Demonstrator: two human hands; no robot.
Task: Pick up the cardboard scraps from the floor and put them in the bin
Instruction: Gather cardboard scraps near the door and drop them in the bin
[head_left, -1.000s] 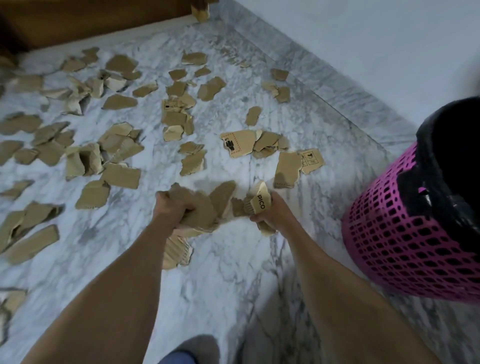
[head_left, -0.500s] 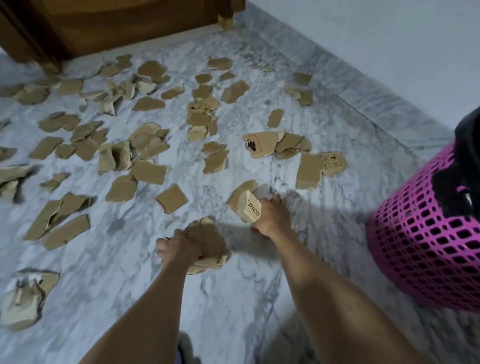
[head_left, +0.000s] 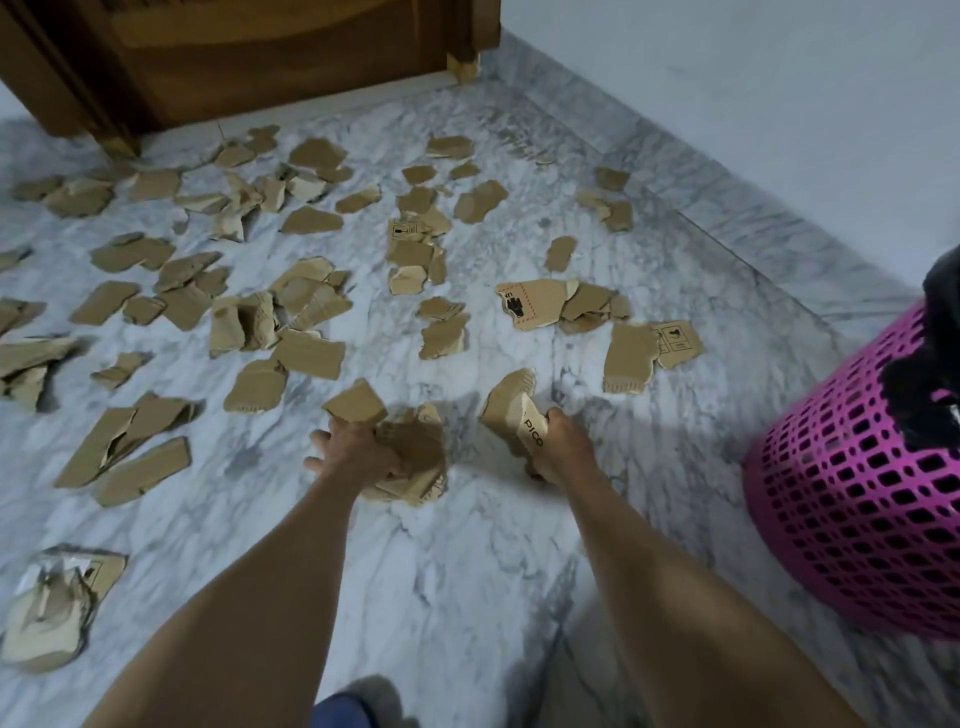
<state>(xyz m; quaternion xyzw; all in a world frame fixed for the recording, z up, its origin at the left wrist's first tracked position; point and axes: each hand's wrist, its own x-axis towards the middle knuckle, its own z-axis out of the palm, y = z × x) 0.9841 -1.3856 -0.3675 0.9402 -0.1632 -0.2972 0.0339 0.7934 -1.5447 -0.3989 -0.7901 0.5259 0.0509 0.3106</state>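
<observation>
Left hand (head_left: 358, 452) grips a scrap wad (head_left: 415, 457), right hand (head_left: 563, 449) grips the PICO-printed scraps (head_left: 514, 415); pink bin (head_left: 852, 493) at right.

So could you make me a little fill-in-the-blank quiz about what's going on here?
1. The right hand holds a scrap printed with the word ____.
2. The bin is ____ in colour.
3. The left hand grips a bunch of ____ scraps.
4. The floor looks like ____.

Missing: PICO; pink; cardboard; marble

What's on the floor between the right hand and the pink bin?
Nothing: in the head view only bare marble floor lies between the right hand, which grips the PICO scrap, and the pink bin.
</observation>
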